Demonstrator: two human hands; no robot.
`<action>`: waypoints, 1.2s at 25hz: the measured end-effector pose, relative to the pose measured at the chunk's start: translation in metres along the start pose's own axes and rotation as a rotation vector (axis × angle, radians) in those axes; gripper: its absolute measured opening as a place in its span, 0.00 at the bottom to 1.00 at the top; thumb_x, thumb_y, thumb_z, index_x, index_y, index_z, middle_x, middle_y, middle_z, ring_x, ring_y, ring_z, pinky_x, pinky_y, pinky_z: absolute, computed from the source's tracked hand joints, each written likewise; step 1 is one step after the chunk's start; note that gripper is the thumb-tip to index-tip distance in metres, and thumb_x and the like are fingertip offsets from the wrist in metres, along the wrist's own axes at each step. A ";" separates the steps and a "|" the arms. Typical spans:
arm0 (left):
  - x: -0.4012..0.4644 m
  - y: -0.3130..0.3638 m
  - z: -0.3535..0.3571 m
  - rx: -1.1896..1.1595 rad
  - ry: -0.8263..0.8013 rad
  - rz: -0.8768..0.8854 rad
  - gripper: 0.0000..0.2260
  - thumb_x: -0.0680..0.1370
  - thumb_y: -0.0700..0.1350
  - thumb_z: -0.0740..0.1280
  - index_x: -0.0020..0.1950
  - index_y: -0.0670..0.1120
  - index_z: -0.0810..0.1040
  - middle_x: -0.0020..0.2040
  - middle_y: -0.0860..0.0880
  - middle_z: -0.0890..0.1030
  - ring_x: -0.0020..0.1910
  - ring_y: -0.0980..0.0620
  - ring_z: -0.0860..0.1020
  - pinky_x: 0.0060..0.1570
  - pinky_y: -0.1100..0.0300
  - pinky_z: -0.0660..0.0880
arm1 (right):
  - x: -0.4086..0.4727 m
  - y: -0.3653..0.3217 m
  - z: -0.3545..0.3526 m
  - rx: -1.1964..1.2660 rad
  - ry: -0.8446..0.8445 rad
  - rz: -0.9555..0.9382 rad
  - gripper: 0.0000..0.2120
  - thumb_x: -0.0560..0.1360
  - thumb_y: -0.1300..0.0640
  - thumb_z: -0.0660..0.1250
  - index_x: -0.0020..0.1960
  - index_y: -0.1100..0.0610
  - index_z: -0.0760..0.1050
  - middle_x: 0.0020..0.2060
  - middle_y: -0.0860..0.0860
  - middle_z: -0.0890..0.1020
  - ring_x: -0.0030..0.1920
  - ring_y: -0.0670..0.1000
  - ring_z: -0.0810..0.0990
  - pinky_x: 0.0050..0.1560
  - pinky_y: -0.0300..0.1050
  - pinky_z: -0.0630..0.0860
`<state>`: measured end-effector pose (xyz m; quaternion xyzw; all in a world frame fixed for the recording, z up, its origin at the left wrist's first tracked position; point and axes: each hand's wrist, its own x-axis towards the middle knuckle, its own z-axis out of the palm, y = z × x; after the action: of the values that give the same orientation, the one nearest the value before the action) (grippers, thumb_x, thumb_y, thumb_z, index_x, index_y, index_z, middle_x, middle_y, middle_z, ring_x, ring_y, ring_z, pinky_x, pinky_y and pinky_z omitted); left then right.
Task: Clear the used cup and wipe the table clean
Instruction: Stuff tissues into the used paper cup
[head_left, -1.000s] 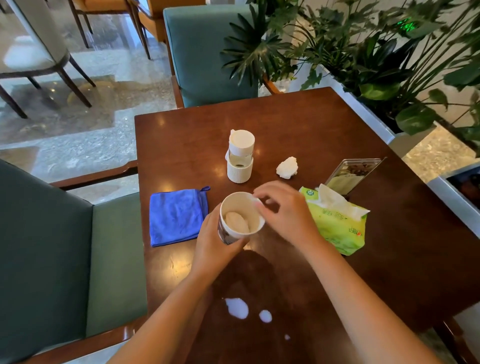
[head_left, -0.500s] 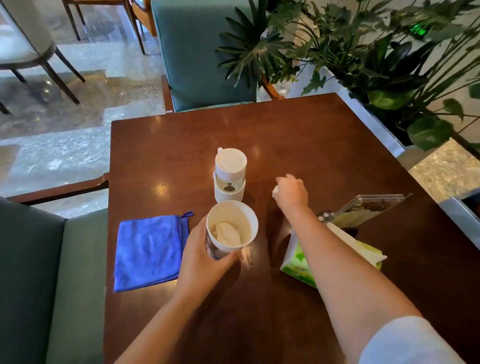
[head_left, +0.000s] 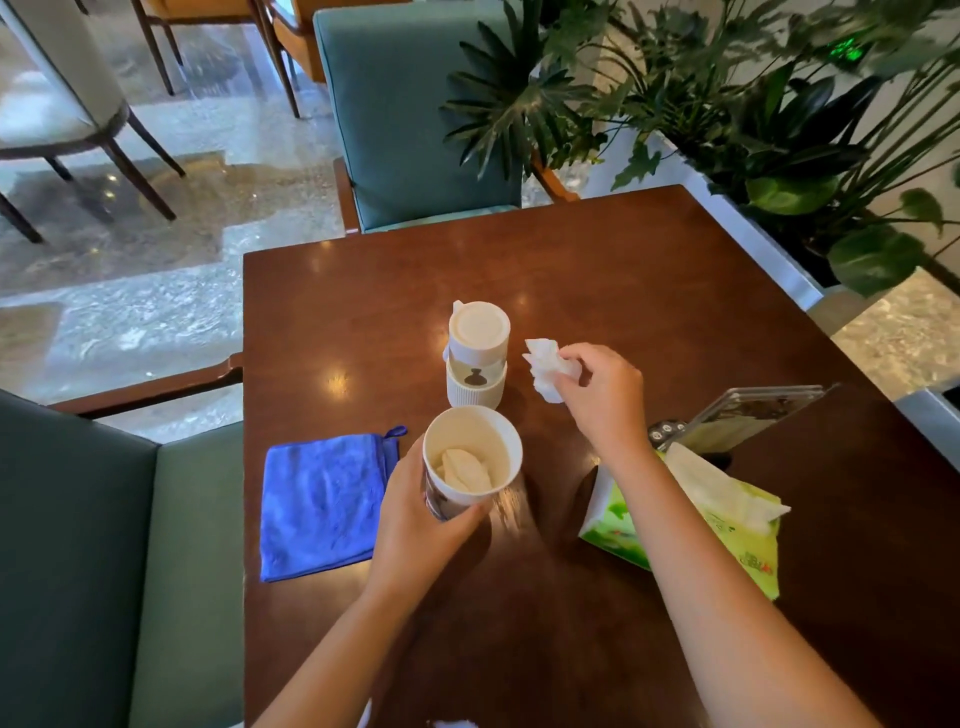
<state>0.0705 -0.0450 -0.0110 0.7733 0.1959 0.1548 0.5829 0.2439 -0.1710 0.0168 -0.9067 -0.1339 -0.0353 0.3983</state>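
My left hand (head_left: 415, 525) grips a white paper cup (head_left: 470, 460) just above the dark wooden table (head_left: 649, 291); a crumpled tissue lies inside the cup. My right hand (head_left: 602, 395) pinches a crumpled white tissue (head_left: 545, 366), lifted off the table to the right of the cup. A folded blue cloth (head_left: 324, 504) lies flat on the table to the left of the cup. White spill marks (head_left: 452, 722) show at the bottom edge of the view.
A white lidded container (head_left: 477, 356) stands behind the cup. A green tissue pack (head_left: 727, 535) and a slanted clear sign holder (head_left: 748, 415) sit to the right. Green chairs (head_left: 415, 119) stand at the far and left sides; a planter with leafy plants (head_left: 779, 130) borders the right.
My right hand left the cup's rim, reached to the crumpled tissue on the table and picked it up. The left hand kept hold of the cup.
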 end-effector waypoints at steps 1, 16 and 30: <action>-0.004 0.002 -0.001 0.003 -0.004 0.002 0.29 0.65 0.43 0.78 0.61 0.59 0.71 0.55 0.68 0.76 0.58 0.65 0.74 0.51 0.74 0.72 | -0.016 -0.016 -0.015 0.098 0.029 -0.069 0.11 0.69 0.66 0.70 0.50 0.58 0.81 0.47 0.51 0.79 0.48 0.52 0.78 0.47 0.41 0.76; -0.102 0.043 -0.073 -0.064 -0.052 0.112 0.26 0.63 0.54 0.78 0.56 0.68 0.72 0.54 0.64 0.80 0.54 0.58 0.80 0.53 0.57 0.78 | -0.189 -0.092 -0.057 -0.096 -0.307 -0.690 0.09 0.71 0.56 0.65 0.47 0.58 0.80 0.47 0.51 0.83 0.52 0.50 0.79 0.53 0.44 0.77; -0.286 -0.013 -0.181 0.032 0.102 -0.055 0.33 0.64 0.49 0.79 0.60 0.63 0.63 0.56 0.70 0.75 0.56 0.64 0.77 0.51 0.68 0.76 | -0.372 -0.130 -0.003 0.135 -0.338 -0.826 0.04 0.69 0.66 0.72 0.42 0.61 0.78 0.39 0.54 0.81 0.44 0.51 0.77 0.49 0.41 0.75</action>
<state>-0.2658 -0.0274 0.0230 0.7678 0.2488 0.1749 0.5639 -0.1489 -0.1689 0.0485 -0.7422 -0.5497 -0.0338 0.3818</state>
